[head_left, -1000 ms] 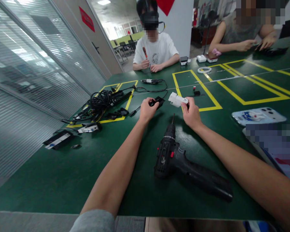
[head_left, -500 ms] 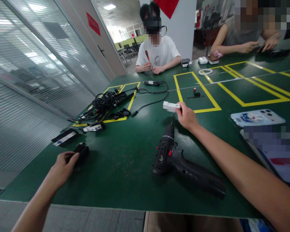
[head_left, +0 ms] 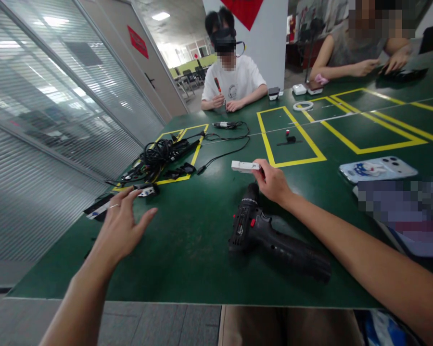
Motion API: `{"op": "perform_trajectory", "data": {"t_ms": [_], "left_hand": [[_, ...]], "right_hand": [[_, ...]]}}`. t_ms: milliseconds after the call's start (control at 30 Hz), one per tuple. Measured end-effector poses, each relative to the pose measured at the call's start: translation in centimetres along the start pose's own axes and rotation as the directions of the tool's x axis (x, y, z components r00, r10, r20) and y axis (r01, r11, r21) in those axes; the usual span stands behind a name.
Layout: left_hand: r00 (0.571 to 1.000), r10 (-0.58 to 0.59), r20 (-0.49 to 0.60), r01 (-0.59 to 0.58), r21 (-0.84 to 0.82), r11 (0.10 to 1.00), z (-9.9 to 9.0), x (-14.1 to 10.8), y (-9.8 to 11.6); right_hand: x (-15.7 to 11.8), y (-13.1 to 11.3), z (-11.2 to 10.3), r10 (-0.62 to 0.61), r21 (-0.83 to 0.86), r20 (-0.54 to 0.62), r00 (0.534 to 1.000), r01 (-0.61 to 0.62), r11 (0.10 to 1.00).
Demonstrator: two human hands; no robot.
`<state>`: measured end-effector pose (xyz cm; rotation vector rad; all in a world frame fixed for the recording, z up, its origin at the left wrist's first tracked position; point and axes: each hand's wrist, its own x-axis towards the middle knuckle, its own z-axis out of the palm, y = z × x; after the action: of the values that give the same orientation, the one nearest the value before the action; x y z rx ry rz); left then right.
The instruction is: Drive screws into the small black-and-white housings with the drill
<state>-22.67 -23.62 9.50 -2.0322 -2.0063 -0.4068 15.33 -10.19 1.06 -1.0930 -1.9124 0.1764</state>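
Note:
My right hand [head_left: 273,181] pinches one end of a small white block [head_left: 244,166], held up above the green table [head_left: 187,240]. Just below it a black cordless drill [head_left: 250,223] lies on its side, its chuck near my fingers. My left hand [head_left: 124,221] is open, fingers spread, over the left part of the table. Its fingertips are close to a small white and black part [head_left: 146,191], and whether they touch it I cannot tell. A flat black and white piece [head_left: 98,209] lies beside that hand. The black object at my left wrist is mostly hidden.
Behind my left hand lies a heap of black cables [head_left: 159,154]. A phone [head_left: 378,169] rests at the right, above a pixelated flat item. Across the table one person holds a red screwdriver [head_left: 217,85]; another person's hands [head_left: 399,60] work at the far right.
My left hand has let go of the black object, moved up and right, and opened. My right hand has shifted slightly left and down, and the white block has turned.

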Motion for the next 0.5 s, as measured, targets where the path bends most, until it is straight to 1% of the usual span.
{"op": "perform_trajectory", "data": {"t_ms": [33, 67, 100, 167, 200, 233, 267, 300, 333, 367, 400, 433, 467, 500], "left_hand": [[0.997, 0.076, -0.011, -0.076, -0.040, 0.996, 0.0, 1.4, 2.7], [0.987, 0.154, -0.041, -0.157, -0.083, 0.984, 0.0, 2.8, 5.4], [0.972, 0.228, -0.048, -0.232, -0.121, 0.965, 0.1, 4.1, 8.0], [0.932, 0.354, -0.080, -0.363, -0.165, 0.917, 0.6, 6.7, 12.9], [0.904, 0.421, -0.080, -0.428, -0.173, 0.887, 1.0, 7.8, 15.0], [0.871, 0.488, -0.051, -0.489, -0.177, 0.854, 1.5, 8.8, 16.8], [0.843, 0.538, 0.007, -0.528, -0.177, 0.830, 2.2, 9.7, 18.3], [0.826, 0.558, 0.080, -0.540, -0.169, 0.824, 2.8, 10.4, 19.5], [0.819, 0.553, 0.152, -0.534, -0.148, 0.832, 3.5, 10.9, 20.4], [0.818, 0.534, 0.213, -0.520, -0.124, 0.845, 4.0, 11.2, 20.8], [0.824, 0.509, 0.250, -0.501, -0.100, 0.860, 4.4, 11.3, 20.9], [0.835, 0.480, 0.268, -0.478, -0.079, 0.875, 4.5, 11.3, 20.6], [0.853, 0.448, 0.267, -0.448, -0.064, 0.892, 4.5, 11.1, 19.8], [0.880, 0.403, 0.251, -0.403, -0.054, 0.914, 4.2, 10.9, 18.4]], "right_hand": [[-0.1, -0.4, 0.0, -0.018, 0.014, 0.008, 1.000, 0.018, 1.000], [-0.1, -0.7, 0.0, -0.034, 0.025, 0.016, 0.999, 0.034, 0.999], [-0.2, -1.0, 0.0, -0.052, 0.033, 0.026, 0.998, 0.051, 0.998], [-0.3, -1.3, -0.2, -0.093, 0.043, 0.044, 0.995, 0.091, 0.995], [-0.4, -1.4, -0.3, -0.123, 0.043, 0.054, 0.991, 0.121, 0.992], [-0.5, -1.4, -0.5, -0.159, 0.037, 0.060, 0.985, 0.157, 0.987], [-0.6, -1.5, -0.6, -0.194, 0.028, 0.063, 0.979, 0.192, 0.981], [-0.8, -1.5, -0.7, -0.225, 0.018, 0.066, 0.972, 0.224, 0.974], [-0.9, -1.5, -0.8, -0.249, 0.010, 0.069, 0.966, 0.248, 0.969], [-0.9, -1.4, -0.8, -0.255, 0.005, 0.069, 0.964, 0.255, 0.967], [-1.0, -1.3, -0.8, -0.240, 0.003, 0.064, 0.969, 0.240, 0.971], [-1.0, -1.2, -0.7, -0.207, 0.000, 0.054, 0.977, 0.207, 0.978], [-0.9, -0.9, -0.6, -0.163, -0.005, 0.038, 0.986, 0.163, 0.987], [-0.8, -0.7, -0.5, -0.116, -0.013, 0.019, 0.993, 0.116, 0.993]]}}
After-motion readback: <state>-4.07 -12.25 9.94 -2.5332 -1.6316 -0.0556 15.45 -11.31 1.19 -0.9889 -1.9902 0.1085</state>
